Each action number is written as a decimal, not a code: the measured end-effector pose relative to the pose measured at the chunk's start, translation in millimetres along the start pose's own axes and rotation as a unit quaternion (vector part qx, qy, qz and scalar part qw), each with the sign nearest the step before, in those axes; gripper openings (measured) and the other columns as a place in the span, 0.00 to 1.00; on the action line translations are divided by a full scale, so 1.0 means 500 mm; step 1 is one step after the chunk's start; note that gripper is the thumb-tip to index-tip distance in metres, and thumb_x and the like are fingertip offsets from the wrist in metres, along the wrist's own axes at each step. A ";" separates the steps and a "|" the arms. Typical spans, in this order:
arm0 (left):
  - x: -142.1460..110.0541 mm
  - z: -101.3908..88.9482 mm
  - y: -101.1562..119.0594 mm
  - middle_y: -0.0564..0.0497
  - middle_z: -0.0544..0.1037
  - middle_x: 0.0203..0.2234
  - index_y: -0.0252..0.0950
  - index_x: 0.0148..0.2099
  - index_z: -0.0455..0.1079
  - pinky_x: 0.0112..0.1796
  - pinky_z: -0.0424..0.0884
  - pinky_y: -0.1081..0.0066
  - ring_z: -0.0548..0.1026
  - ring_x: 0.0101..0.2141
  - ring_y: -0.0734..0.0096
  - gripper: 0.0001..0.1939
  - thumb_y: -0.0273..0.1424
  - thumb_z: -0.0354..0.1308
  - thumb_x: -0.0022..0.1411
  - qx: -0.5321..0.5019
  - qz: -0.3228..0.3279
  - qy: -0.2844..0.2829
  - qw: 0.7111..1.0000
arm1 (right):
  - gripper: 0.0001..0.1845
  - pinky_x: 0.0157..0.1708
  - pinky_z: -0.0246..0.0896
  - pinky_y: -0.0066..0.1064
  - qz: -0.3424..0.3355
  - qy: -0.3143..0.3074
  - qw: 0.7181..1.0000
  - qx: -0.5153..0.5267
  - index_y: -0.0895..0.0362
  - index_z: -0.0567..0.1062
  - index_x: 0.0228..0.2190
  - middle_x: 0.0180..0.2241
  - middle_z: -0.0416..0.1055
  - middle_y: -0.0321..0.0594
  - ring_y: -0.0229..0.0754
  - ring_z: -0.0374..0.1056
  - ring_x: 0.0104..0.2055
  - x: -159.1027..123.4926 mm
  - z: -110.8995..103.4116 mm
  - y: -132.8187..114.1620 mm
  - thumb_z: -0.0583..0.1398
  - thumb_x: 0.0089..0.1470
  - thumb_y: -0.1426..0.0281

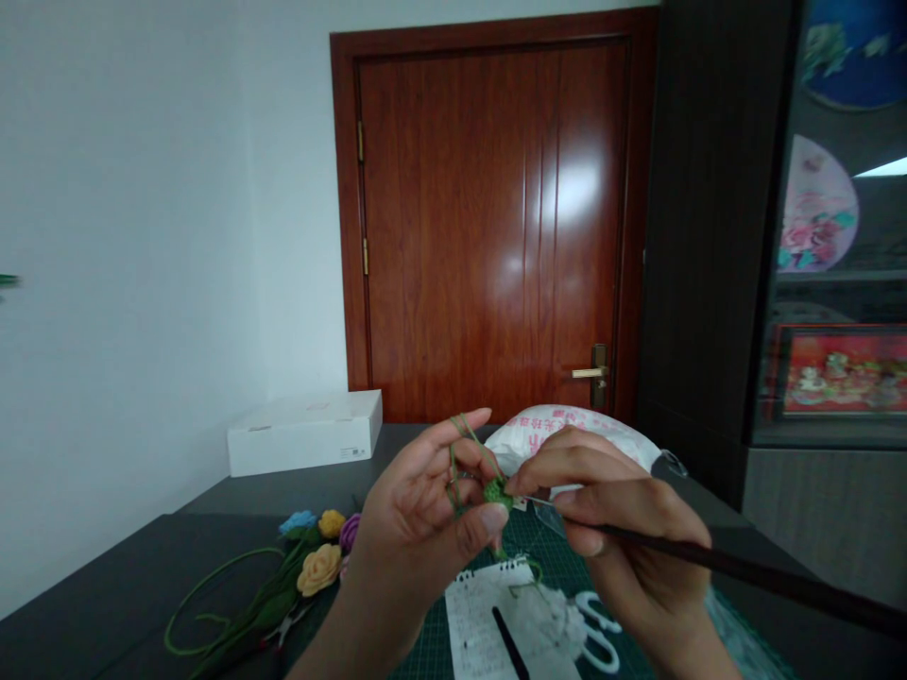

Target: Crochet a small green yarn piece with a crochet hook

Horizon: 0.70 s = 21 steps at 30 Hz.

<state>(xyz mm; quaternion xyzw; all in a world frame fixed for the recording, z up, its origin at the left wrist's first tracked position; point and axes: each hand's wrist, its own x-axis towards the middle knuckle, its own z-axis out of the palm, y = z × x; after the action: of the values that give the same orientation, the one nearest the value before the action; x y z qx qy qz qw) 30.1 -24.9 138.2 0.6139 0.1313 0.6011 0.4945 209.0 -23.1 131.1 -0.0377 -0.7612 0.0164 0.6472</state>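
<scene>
A small green crochet piece (498, 492) is pinched between the thumb and fingers of my left hand (425, 491). Green yarn (454, 460) runs from it around the raised left index finger and the other fingers. My right hand (630, 519) grips a crochet hook (658, 545) with a long dark handle and a thin metal tip. The hook's tip reaches the green piece, and the right index finger is close against it. Whether the tip is inside a stitch is too small to tell. A green strand hangs below my left hand to the notepad.
A spiral notepad (471, 619) with a black pen (510, 644) lies on a green cutting mat (421, 642). White scissors (601, 637) are at its right. Crocheted flowers (318, 569) lie left; a white box (304, 434) and white bag (567, 425) stand behind.
</scene>
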 end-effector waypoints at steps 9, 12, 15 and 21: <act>-0.006 0.008 0.006 0.51 0.76 0.35 0.39 0.59 0.73 0.32 0.75 0.75 0.74 0.34 0.72 0.29 0.23 0.72 0.55 0.031 0.030 0.026 0.999 | 0.15 0.37 0.71 0.46 -0.022 -0.013 0.997 -0.071 0.42 0.73 0.51 0.41 0.82 0.39 0.47 0.77 0.37 0.000 0.008 -0.006 0.60 0.66 0.72; -0.011 0.019 0.011 0.51 0.76 0.35 0.40 0.58 0.74 0.33 0.74 0.76 0.75 0.35 0.72 0.28 0.22 0.72 0.55 0.032 0.042 0.054 0.997 | 0.12 0.37 0.72 0.45 -0.023 -0.002 0.997 -0.074 0.44 0.74 0.50 0.39 0.82 0.40 0.46 0.77 0.37 -0.004 0.016 -0.008 0.59 0.67 0.70; -0.015 0.025 0.015 0.51 0.77 0.35 0.39 0.57 0.74 0.33 0.74 0.76 0.76 0.35 0.72 0.28 0.21 0.71 0.55 0.025 0.051 0.068 0.996 | 0.18 0.39 0.73 0.46 -0.046 0.030 0.996 -0.066 0.41 0.71 0.55 0.42 0.81 0.39 0.46 0.76 0.39 -0.018 0.027 -0.004 0.59 0.67 0.70; -0.016 0.019 0.013 0.51 0.77 0.36 0.40 0.57 0.74 0.33 0.75 0.76 0.76 0.35 0.72 0.29 0.21 0.73 0.53 0.043 0.074 0.072 0.994 | 0.14 0.31 0.73 0.41 -0.018 0.130 0.991 -0.033 0.43 0.76 0.51 0.33 0.77 0.38 0.45 0.75 0.34 -0.034 0.052 -0.003 0.59 0.66 0.69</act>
<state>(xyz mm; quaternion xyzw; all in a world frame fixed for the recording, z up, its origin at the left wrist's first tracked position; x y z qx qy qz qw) 33.8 -38.2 140.3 0.5977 0.1465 0.6725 0.4112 186.1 -25.5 110.4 -0.0468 -0.6713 -0.0250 0.7393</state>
